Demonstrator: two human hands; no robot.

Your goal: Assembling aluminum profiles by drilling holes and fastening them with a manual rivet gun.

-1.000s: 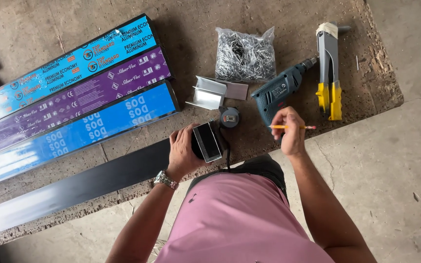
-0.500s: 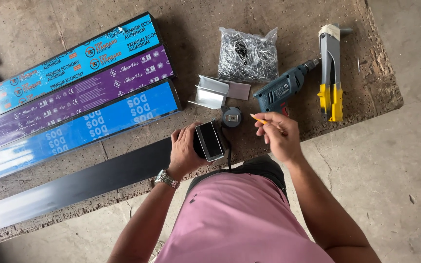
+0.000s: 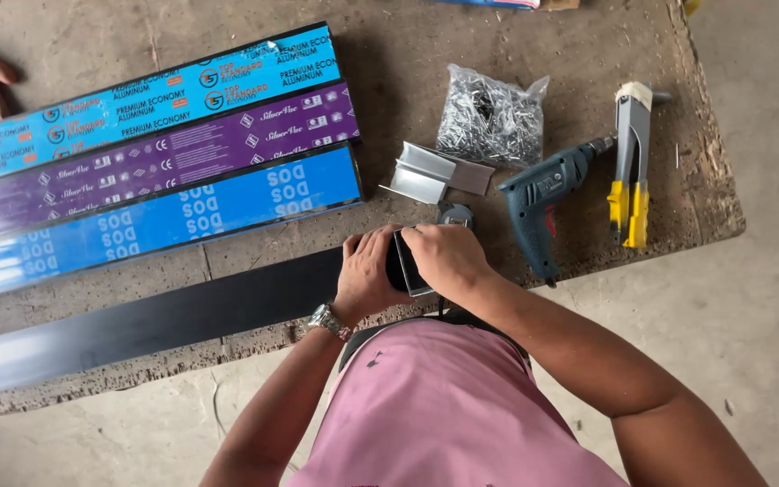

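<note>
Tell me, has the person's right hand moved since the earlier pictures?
Yes. The right hand was beside the drill holding a pencil; it has moved left, away from the drill, and now meets the left hand on the end of the black bar.

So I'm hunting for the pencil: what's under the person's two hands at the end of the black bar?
Both the left hand and right hand cover the end of the black bar, gripping a small dark block. No pencil shows; anything beneath the palms is hidden.
</note>
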